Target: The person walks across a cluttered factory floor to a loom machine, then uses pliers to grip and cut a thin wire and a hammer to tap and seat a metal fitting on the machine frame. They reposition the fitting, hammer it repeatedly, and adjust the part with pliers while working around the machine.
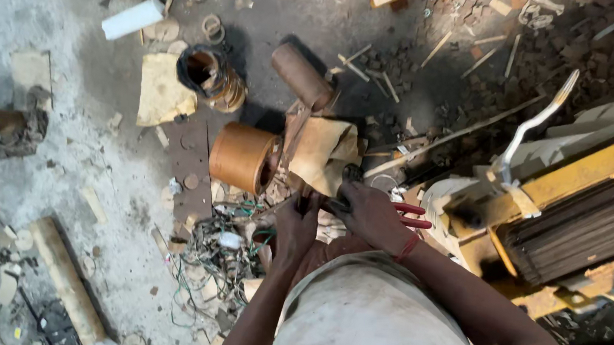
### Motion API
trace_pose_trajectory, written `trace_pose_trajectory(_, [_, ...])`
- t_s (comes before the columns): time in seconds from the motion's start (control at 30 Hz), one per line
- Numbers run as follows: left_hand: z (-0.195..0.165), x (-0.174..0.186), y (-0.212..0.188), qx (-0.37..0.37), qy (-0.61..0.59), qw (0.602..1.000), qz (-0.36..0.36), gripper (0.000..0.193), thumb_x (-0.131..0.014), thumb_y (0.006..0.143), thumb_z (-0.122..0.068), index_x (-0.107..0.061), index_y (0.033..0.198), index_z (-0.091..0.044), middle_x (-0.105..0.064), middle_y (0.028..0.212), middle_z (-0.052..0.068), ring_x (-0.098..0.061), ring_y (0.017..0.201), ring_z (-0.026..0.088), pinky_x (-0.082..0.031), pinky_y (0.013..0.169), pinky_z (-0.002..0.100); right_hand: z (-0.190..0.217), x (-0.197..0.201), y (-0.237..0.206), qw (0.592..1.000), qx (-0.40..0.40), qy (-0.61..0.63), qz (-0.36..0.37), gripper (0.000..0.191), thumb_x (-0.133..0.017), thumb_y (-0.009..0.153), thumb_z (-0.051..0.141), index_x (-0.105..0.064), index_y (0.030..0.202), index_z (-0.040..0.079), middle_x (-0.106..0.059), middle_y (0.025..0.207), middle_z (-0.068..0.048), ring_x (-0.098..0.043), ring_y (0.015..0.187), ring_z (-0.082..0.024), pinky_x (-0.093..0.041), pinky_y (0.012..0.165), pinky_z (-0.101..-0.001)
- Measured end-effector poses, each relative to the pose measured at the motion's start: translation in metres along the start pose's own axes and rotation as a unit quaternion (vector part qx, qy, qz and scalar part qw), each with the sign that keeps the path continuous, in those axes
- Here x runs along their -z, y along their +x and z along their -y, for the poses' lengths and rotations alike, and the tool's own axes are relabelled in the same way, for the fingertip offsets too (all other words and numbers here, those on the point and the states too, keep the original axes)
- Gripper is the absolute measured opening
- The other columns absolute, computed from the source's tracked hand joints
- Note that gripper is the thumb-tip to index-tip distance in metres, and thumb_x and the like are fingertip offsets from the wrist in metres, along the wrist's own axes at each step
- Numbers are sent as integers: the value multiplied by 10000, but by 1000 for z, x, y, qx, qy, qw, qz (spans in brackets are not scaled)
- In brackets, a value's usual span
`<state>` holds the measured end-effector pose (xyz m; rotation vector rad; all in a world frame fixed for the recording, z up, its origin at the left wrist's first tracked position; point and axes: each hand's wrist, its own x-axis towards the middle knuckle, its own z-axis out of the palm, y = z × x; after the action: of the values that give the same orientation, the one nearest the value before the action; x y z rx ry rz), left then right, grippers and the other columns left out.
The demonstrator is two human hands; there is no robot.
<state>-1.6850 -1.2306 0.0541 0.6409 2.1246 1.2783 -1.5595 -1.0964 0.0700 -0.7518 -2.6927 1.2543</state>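
Red-handled pliers [410, 214] gripped in right hand [372, 214].

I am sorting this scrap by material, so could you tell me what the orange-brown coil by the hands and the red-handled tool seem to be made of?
The coil looks like wound copper wire: an even orange-brown, faintly shiny drum. The tool under the right hand seems to be metal with red plastic-coated handles, though its head is hidden.

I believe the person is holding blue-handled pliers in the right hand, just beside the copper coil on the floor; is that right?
Not quite: the head view shows the pliers have red handles, not blue. They are in the right hand, just beside the copper coil on the floor.
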Motion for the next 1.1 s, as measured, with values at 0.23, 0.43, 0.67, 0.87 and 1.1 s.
trace_pose_trajectory(0.23, [-89, -17, 94, 26, 111, 990, 88, 244, -698, 976, -235, -683, 1022, 5, -682, 708, 150, -680, 658, 202, -518, 617, 382, -24, 63, 60, 994, -16, -41, -97, 325, -712, 778, 242, -616, 1008, 34, -657, 916, -204, -652, 861, -427, -509, 727, -530])
trace_pose_trajectory(0.43, [-127, -33, 184, -179, -8, 972, 155, 271, -658, 984, -173, -677, 1215, -34, -741, 1038, 157, -734, 933, 251, -566, 799, 353, -73, 88, 113, 980, -180, 54, -65, 375, -744, 921, 337, -651, 837, -17, -642, 743, -224, -599, 666, -402, -498, 650, -466])
trace_pose_trajectory(0.67, [-108, -86, 290, -12, 167, 909, 381, 283, -686, 975, -282, -718, 1158, -69, -694, 935, 85, -702, 786, 217, -540, 683, 339, -129, 97, 160, 950, -219, 190, -117, 221, -682, 857, 203, -745, 991, 38, -742, 765, -152, -664, 656, -155, -542, 618, -358])
trace_pose_trajectory(0.87, [-45, -148, 384, 322, -234, 738, 545, 370, -628, 1047, -393, -685, 1003, -30, -653, 663, 19, -533, 475, 102, -395, 407, 246, -147, 141, 236, 935, -265, 214, -96, 228, -726, 843, 202, -743, 1015, 54, -771, 791, -114, -667, 671, -113, -555, 643, -332])
trace_pose_trajectory(1.1, [-80, -181, 463, 284, -224, 765, 532, 320, -583, 1062, -318, -667, 1047, -9, -561, 641, -7, -484, 501, 87, -362, 423, 267, -155, 199, 294, 936, -309, 129, -110, 321, -775, 847, 254, -713, 1092, 57, -728, 842, -126, -639, 745, -129, -554, 690, -346])
